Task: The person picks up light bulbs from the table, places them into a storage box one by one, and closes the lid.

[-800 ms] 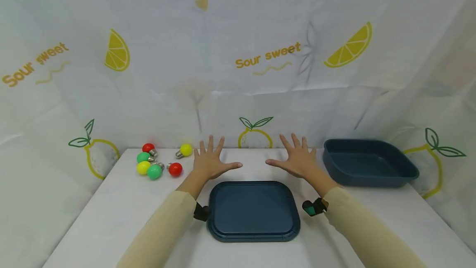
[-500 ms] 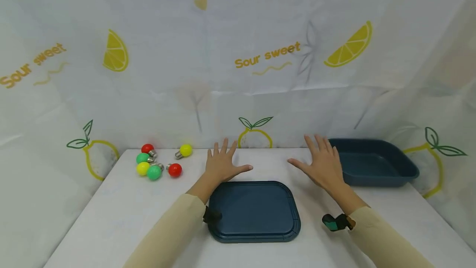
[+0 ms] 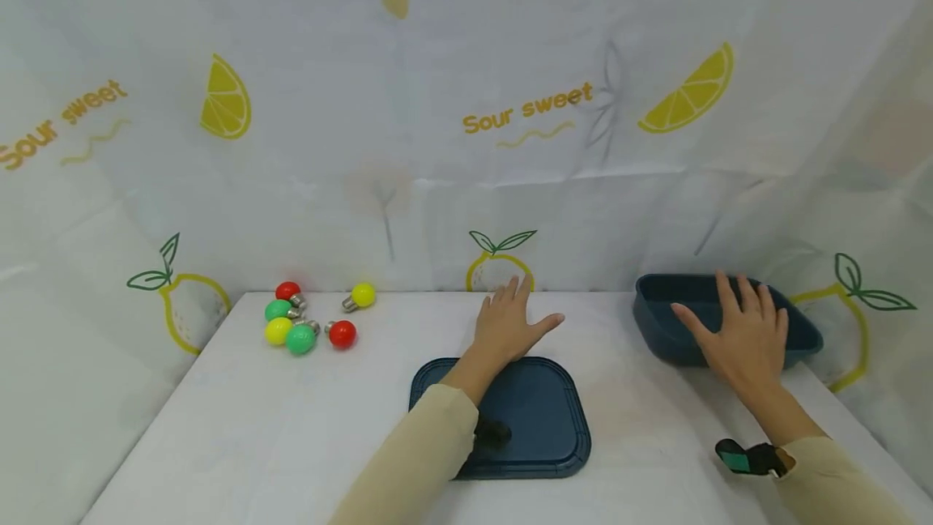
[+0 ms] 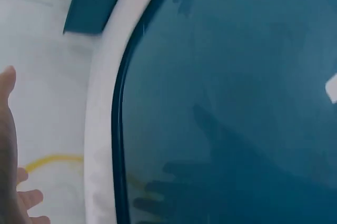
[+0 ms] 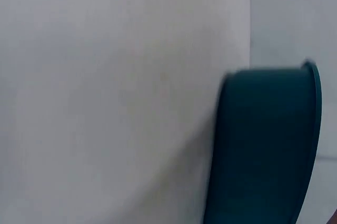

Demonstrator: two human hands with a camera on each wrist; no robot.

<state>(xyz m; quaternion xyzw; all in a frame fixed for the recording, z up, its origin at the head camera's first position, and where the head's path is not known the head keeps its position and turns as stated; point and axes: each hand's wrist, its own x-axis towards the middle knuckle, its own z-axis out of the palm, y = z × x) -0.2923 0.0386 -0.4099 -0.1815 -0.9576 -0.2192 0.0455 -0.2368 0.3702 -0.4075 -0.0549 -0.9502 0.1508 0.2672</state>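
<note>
My left hand (image 3: pixel 509 326), fingers spread, hovers above the far edge of a flat dark blue panel (image 3: pixel 543 420) with rounded corners and a raised rim. The panel could be a lid or a shallow tray; my left forearm hides part of it. In the left wrist view, the hand (image 4: pixel 8 150) shows at the left edge, apart from the glossy panel (image 4: pixel 237 50). My right hand (image 3: pixel 747 343), fingers also spread, is in front of a deep dark blue box (image 3: pixel 659 335) and hides part of it. Whether it touches the box cannot be told. The right wrist view shows the box's side wall (image 5: pixel 263 145).
Several coloured bulbs with metal screw bases lie at the table's back left, among them a red bulb (image 3: pixel 342 334), a yellow bulb (image 3: pixel 363 294) and a green bulb (image 3: pixel 300 339). A printed white curtain (image 3: pixel 466 201) hangs behind the white table (image 3: pixel 240 428).
Both hands have moved to the right, the right one from beside the box to in front of it, the left one across the panel's far edge. Bulbs, panel and box have stayed in place.
</note>
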